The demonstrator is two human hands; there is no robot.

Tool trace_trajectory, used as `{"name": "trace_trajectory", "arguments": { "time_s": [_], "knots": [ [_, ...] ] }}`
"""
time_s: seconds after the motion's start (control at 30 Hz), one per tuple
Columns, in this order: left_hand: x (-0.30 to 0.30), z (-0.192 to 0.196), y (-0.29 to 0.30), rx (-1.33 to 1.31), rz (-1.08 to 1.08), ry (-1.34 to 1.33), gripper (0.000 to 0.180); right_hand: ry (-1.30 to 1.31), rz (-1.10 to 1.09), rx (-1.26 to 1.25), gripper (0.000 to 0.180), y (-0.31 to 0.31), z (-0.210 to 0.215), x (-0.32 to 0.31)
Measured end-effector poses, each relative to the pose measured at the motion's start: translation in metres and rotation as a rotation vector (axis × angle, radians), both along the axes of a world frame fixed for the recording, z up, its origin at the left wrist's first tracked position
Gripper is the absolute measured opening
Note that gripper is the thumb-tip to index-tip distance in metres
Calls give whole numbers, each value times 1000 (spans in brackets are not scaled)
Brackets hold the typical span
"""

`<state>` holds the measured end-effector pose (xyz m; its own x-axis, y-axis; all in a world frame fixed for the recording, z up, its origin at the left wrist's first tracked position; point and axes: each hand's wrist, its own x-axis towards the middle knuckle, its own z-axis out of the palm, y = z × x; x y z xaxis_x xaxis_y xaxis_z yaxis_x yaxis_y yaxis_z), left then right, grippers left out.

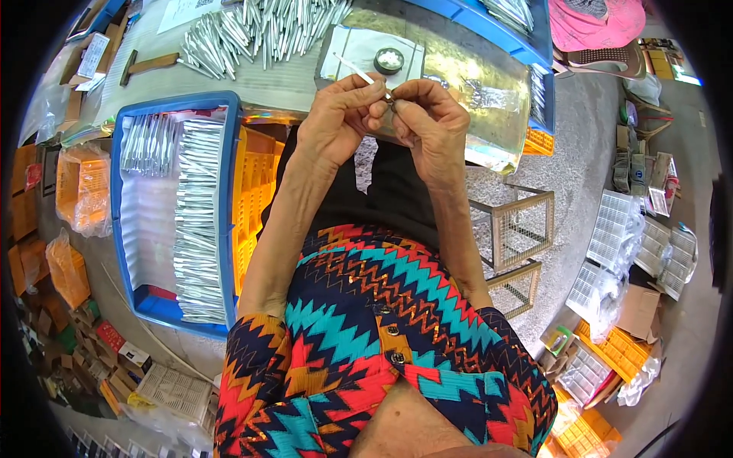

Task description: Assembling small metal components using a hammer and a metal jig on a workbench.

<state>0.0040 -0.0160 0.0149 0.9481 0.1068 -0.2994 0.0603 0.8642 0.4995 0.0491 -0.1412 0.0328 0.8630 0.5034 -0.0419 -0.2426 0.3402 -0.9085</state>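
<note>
A grey speckled floor (569, 145) is crowded at both sides with crates and cartons, and a worktable (145, 85) is set at the top. To the left, a blue crate (118, 198) is filled along its right side and upper end with slim silvery pieces. A loose pile (271, 30) of similar pieces is spread on the table. The 2 hands are brought close together over the near edge: by the left hand (336, 114) the slim white piece (355, 69) is pinched between thumb and forefinger, while by the right hand (435, 122) its dark lower end appears pinched; whether a separate part is held there cannot be told. Beyond, 1 small dark dish (389, 71) with white contents is placed. Fitting or adjusting at that end seems in hand; next, steady alignment would probably be called for
</note>
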Motion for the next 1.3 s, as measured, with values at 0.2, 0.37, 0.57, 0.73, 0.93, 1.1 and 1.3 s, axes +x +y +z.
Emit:
{"name": "trace_trajectory", "arguments": {
  "time_s": [0.2,0.37,0.57,0.73,0.93,1.1,1.3],
  "knots": [
    [-2,-1,1,7,0,2,15,-23,5,-57,9,0,0,-2],
    [-2,-1,-3,220,80,-29,14,-189,-67,-220,9,4,-2,-8],
    [1,-4,-9,379,165,-72,12,-320,-208,-281,12,7,-17,-14],
    [3,-1,-13,495,181,-1,10,-387,-275,-308,12,10,-26,-15],
    [8,-12,-17,400,214,-7,8,-369,-284,-272,12,7,-32,-13],
    [12,-16,-14,446,134,8,8,-293,-276,-223,11,7,-40,-9],
    [19,-20,-13,530,175,3,7,-50,-290,-85,11,6,-36,-6]
  ]
}}
